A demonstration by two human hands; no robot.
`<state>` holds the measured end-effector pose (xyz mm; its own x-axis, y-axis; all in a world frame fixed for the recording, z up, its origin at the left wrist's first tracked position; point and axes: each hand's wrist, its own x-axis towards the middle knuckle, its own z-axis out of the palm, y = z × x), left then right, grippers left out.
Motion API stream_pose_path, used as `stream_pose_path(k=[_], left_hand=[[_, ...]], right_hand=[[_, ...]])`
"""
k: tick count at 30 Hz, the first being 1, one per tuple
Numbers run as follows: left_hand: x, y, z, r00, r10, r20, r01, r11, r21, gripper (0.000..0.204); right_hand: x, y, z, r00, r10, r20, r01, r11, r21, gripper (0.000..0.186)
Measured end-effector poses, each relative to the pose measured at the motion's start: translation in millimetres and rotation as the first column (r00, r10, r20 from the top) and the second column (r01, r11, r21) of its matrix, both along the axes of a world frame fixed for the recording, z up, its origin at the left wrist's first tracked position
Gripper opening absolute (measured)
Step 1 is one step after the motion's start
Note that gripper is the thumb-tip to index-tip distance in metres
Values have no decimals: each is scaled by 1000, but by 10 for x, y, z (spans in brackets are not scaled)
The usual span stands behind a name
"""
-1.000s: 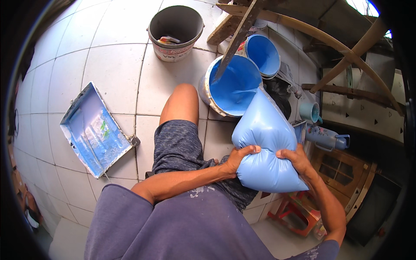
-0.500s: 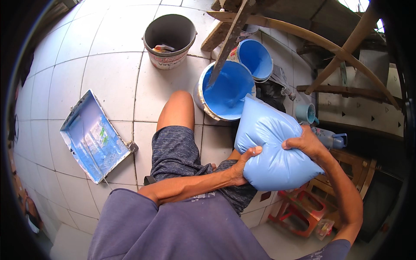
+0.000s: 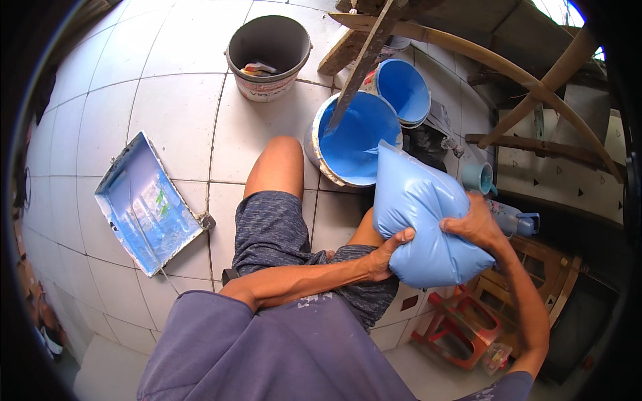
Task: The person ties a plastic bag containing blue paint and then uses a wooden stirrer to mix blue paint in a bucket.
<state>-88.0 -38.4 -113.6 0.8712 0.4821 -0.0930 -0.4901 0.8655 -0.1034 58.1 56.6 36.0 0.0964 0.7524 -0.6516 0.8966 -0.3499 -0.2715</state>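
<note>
A plump plastic bag of light blue paint (image 3: pixel 428 220) leans in front of me, its pointed top corner at the rim of a white bucket (image 3: pixel 311 148) coated blue inside. My left hand (image 3: pixel 389 255) grips the bag's lower left side, thumb on top and fingers hidden underneath. On the right side my right hand (image 3: pixel 473 226) squeezes the plastic with its thumb pressed into the folds; its other fingers are mostly hidden. A small pale streak shows at the corner over the bucket; whether paint is flowing, I cannot make out.
A paint tray (image 3: pixel 175 182) smeared blue lies at the left. A dark bucket (image 3: pixel 266 90) with something inside stands ahead, and a second blue-coated bucket (image 3: pixel 420 83) sits behind the first. Crossed wooden poles (image 3: pixel 468 48) hang over the right. A red stool (image 3: pixel 485 314) stands near my right arm.
The bag and both hands have shifted slightly within the view, along with the surroundings. Both hands keep their hold on the bag.
</note>
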Motion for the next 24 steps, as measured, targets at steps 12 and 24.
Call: stream_pose_path(k=[12, 24], left_hand=[[31, 20, -141, 1000, 11, 23, -8, 995, -104, 99], [154, 15, -187, 997, 18, -81, -23, 998, -55, 94]], right_hand=[[57, -178, -294, 959, -212, 188, 200, 977, 81, 119], [280, -85, -466, 863, -423, -275, 416, 905, -86, 85]])
